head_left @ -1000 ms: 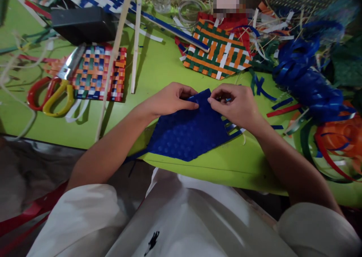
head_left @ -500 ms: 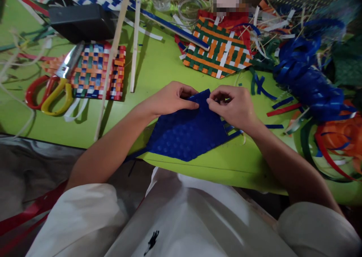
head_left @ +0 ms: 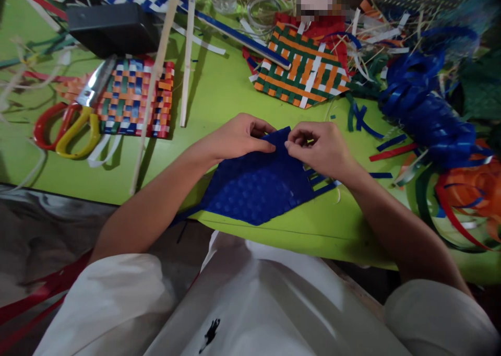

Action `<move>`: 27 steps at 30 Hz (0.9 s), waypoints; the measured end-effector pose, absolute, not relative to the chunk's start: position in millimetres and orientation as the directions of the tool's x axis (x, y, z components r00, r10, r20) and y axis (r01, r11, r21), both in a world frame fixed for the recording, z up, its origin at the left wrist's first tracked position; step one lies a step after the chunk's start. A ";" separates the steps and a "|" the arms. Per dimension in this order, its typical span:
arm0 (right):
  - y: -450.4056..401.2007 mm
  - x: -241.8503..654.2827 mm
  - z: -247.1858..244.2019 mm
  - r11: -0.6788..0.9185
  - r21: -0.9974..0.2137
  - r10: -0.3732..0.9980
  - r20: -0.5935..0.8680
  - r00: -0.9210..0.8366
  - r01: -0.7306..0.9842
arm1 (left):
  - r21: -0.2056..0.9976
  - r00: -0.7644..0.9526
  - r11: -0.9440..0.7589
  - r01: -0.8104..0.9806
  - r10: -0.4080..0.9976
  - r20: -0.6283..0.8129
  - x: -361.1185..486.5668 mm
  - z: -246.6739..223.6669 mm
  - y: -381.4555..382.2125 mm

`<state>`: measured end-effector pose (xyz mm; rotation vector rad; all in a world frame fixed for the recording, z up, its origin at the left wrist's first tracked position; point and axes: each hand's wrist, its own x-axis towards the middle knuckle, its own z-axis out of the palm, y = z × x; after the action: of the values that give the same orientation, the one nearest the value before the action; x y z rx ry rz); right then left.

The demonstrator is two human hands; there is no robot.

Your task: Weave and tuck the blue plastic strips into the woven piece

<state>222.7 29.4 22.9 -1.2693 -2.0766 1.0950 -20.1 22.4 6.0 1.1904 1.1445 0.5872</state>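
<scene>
A dark blue woven mat (head_left: 254,189) of flat strips lies near the table's front edge, with loose strip ends sticking out at its right side and a tail at its left. My left hand (head_left: 245,137) grips the mat's upper left edge, thumb on top and fingers underneath. At the upper right edge, close to the top corner, my right hand (head_left: 319,144) pinches with thumb and forefinger. Whether it holds the mat's edge or a strip end there is hidden by the fingers.
Scissors (head_left: 84,110) with red and yellow handles rest on a multicoloured woven piece (head_left: 129,103) at left, beside a black box (head_left: 113,30) and thin wooden sticks (head_left: 187,69). An orange-green woven piece (head_left: 301,66) lies ahead. Coiled blue strips (head_left: 426,105) and orange strips (head_left: 473,189) crowd the right.
The mat's top corner has dropped slightly towards me, and its right edge has shifted a little. Both hands keep nearly the same places and grips.
</scene>
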 end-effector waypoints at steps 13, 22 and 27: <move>46.0 235.1 27.8 0.204 -0.874 0.766 -0.138 -0.627 0.441 | 0.945 0.467 0.272 0.183 0.821 -0.327 -23.2 2.4 24.0; 42.6 233.3 26.9 0.173 -0.864 0.754 -0.194 -0.628 0.473 | 0.953 0.488 0.220 0.207 0.821 -0.296 -23.3 2.8 23.2; 43.1 232.9 25.5 0.177 -0.853 0.743 -0.212 -0.634 0.492 | 0.956 0.475 0.202 0.214 0.833 -0.283 -22.4 -0.1 22.8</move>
<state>232.9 43.1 25.5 -1.1878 -2.2014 1.4403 -22.4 22.8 -0.1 1.3318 1.0290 0.5611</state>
